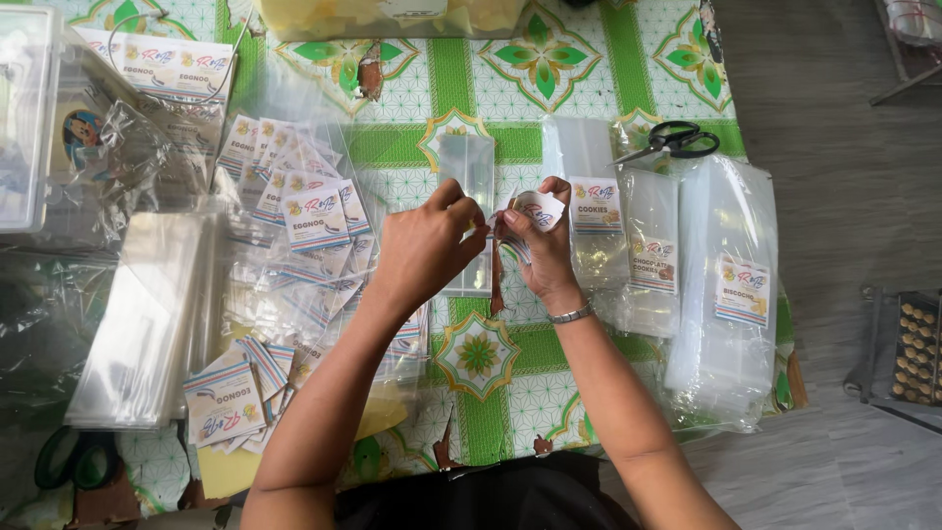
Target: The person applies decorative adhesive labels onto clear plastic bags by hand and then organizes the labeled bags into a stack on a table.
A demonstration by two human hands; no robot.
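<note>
My left hand (pixel 424 245) and my right hand (pixel 542 247) meet above the middle of a low table covered with a green and white patterned cloth (pixel 549 59). My right hand pinches a small white printed label (pixel 538 208), curled between thumb and fingers. The fingertips of my left hand touch the same label's left edge. Under my hands lies a narrow clear plastic bag (pixel 468 167). A silver bracelet (pixel 571 315) sits on my right wrist.
Several labelled clear bags (pixel 312 211) fan out on the left, beside a stack of plain bags (pixel 137 314). More labelled bags (pixel 653 250) and a thick stack (pixel 731 294) lie right. Black scissors (pixel 677 139) rest at back right; green-handled scissors (pixel 74 456) at front left. A clear box (pixel 29 108) stands far left.
</note>
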